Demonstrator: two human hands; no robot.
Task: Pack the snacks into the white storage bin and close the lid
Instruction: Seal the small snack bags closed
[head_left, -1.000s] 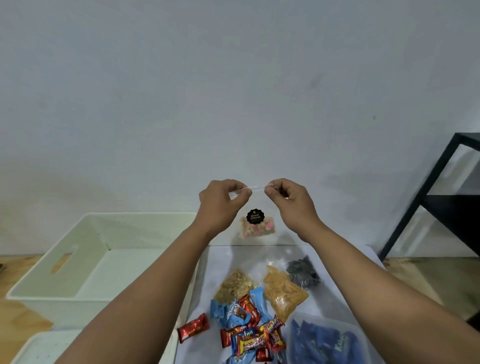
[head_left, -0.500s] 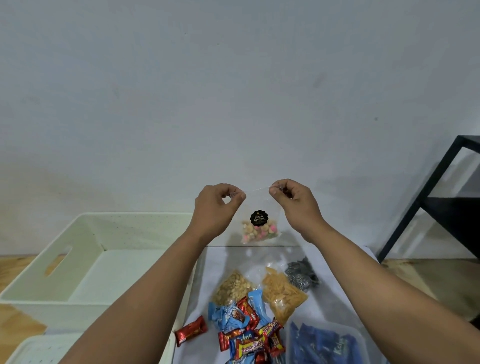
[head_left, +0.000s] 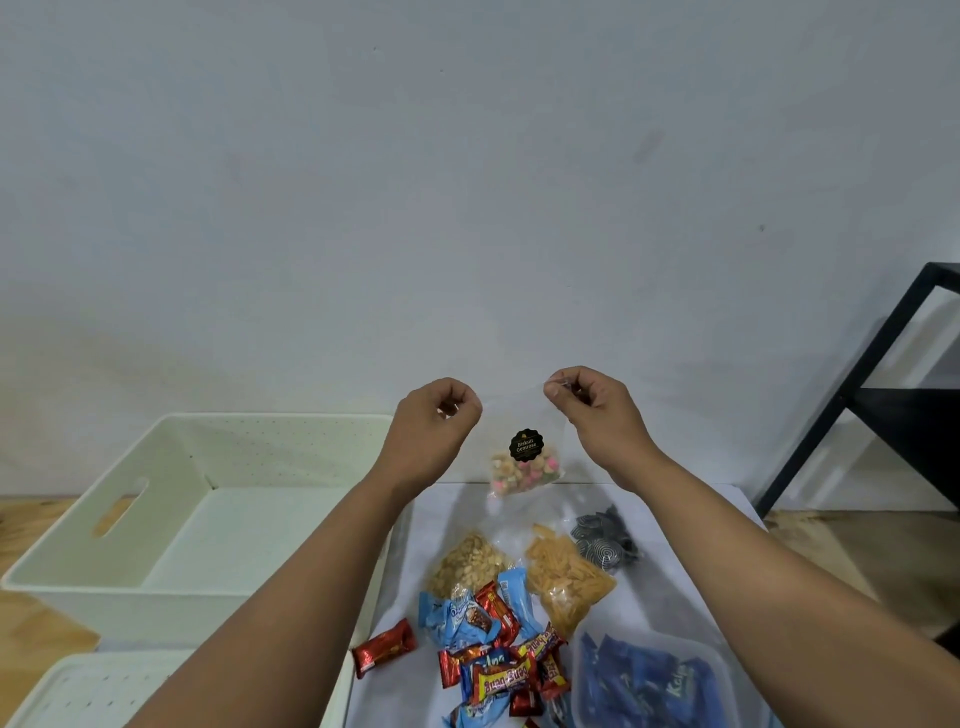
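Note:
A small clear bag of coloured biscuits (head_left: 524, 467) with a black round label hangs above the table's far edge. My right hand (head_left: 597, 415) pinches its top right corner and my left hand (head_left: 431, 436) pinches its top left corner, both with curled fingers. The white storage bin (head_left: 171, 452) stands open and empty to the left, its lid (head_left: 78, 691) lying in front of it. On the white sheet (head_left: 675, 571) lie a peanut bag (head_left: 467, 564), an orange stick-snack bag (head_left: 566, 577), black spiral sweets (head_left: 602, 540), a pile of wrapped candy bars (head_left: 498, 654) and a red bar (head_left: 384, 649).
A clear tub of blue packets (head_left: 649, 680) sits at the front right. A black metal shelf frame (head_left: 883, 389) stands at the right by the wall. The plain wall rises directly behind the table.
My hands have drawn apart along the top of the biscuit bag, the right one moving right. The bag has swung slightly right with them.

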